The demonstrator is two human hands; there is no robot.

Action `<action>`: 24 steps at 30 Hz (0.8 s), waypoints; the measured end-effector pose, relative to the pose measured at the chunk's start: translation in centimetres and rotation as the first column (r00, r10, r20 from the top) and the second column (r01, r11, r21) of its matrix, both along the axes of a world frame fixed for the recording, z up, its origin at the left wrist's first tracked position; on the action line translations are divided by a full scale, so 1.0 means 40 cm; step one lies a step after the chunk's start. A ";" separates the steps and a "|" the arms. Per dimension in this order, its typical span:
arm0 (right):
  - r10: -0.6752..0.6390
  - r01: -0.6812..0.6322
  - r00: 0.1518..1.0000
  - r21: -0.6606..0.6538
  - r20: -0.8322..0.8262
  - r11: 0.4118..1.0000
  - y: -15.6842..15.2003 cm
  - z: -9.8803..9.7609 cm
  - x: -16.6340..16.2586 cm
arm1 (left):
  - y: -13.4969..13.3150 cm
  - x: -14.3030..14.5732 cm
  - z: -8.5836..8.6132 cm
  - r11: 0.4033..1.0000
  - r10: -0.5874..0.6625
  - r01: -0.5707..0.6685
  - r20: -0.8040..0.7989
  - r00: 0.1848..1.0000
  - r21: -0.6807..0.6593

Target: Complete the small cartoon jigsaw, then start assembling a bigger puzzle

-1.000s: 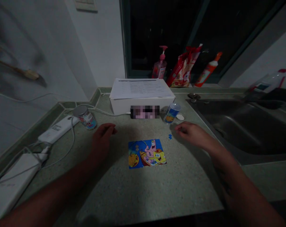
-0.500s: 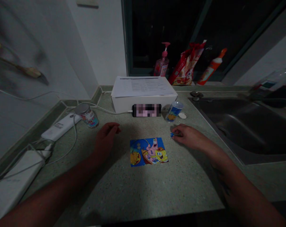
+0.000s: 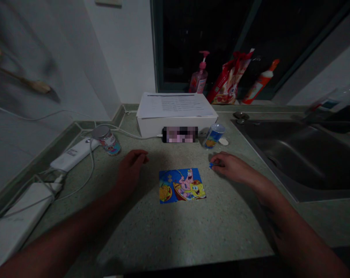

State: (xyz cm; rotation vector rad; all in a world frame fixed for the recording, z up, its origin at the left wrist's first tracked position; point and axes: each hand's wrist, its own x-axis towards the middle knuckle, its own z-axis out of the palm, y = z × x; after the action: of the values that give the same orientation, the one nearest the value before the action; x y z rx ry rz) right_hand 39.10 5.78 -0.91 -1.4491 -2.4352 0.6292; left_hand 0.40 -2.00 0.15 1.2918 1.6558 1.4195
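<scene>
A small cartoon jigsaw puzzle lies flat on the speckled green counter, with a gap near its upper left. My right hand rests just right of it, fingertips pinched on a small blue puzzle piece against the counter. My left hand rests on the counter left of the puzzle, fingers loosely curled, with nothing visible in it.
A white box with a printed sheet stands behind the puzzle. A small can lies left, a blue cup and white lid right. Chargers and cables run along the left; a steel sink is at right. Bottles line the window sill.
My right hand moved left onto the loose blue piece and closed its fingertips on it. The left hand stayed in place.
</scene>
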 end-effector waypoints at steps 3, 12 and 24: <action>-0.005 0.005 1.000 -0.005 -0.003 1.000 0.002 0.000 0.000 | 0.000 0.000 0.001 1.000 0.004 -0.004 -0.005 1.000 -0.011; -0.072 0.040 0.981 -0.174 -0.179 0.984 0.004 0.001 -0.001 | 0.001 -0.003 -0.008 1.000 -0.006 0.007 0.013 1.000 -0.011; -0.011 -0.026 0.979 -0.180 -0.201 0.983 -0.016 0.018 -0.043 | -0.005 0.004 -0.011 0.999 -0.048 0.048 -0.006 0.999 0.009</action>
State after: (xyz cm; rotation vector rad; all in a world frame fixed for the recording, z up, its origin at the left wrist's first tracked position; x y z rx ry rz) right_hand 37.39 5.16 -0.18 -1.3657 -2.2770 0.9733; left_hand 0.56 -2.20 -0.28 1.3329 1.6127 1.3977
